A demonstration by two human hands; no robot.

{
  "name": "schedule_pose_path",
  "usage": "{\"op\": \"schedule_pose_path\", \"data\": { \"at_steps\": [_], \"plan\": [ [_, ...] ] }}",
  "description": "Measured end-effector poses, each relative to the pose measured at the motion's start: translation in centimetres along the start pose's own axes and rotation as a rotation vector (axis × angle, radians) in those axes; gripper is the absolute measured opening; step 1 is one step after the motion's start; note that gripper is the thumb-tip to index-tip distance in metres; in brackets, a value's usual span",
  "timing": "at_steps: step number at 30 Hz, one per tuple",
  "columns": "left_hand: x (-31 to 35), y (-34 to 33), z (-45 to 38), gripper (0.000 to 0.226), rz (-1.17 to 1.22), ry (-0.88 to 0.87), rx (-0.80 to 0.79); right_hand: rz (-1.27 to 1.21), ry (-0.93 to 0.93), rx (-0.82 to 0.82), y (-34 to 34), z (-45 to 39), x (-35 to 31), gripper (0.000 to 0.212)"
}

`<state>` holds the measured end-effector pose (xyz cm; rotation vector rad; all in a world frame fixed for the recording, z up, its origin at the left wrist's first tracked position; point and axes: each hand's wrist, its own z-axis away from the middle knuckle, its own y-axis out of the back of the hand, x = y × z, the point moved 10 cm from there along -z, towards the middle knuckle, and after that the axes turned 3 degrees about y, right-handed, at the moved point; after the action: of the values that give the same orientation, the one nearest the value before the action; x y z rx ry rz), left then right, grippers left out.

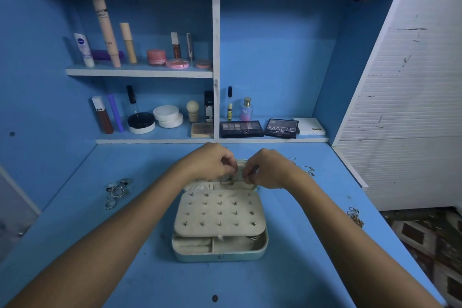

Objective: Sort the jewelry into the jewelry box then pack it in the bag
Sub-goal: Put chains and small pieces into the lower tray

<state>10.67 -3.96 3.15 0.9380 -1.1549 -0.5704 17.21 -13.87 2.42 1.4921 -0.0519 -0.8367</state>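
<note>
On blue table (150, 270): open jewelry box (220, 227) centred, left hand (212, 165) and right hand (270, 170) pinching small item at lid pocket behind; rings (117, 191) left, unsorted, next.

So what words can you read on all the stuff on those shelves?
"MATTE" on the dark palette on the bottom shelf.
"NUDES" on the long eyeshadow palette beside it, partly blurred.
"NUDE" on the white box at the right.
"SB" on the small perfume bottle.
The tall beige tube has lettering too blurred to read.
The white tube has a round blue logo, unreadable.
The jewelry box shows no words.
</note>
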Motion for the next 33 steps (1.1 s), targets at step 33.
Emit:
{"op": "schedule_pose_path", "data": {
  "at_steps": [33],
  "plan": [
    [-0.5, -1.8, 0.2, 0.03, -0.143, 0.057, -0.113, -0.112, 0.092, 0.03, -1.2, 0.7, 0.2, 0.027]
  ]
}}
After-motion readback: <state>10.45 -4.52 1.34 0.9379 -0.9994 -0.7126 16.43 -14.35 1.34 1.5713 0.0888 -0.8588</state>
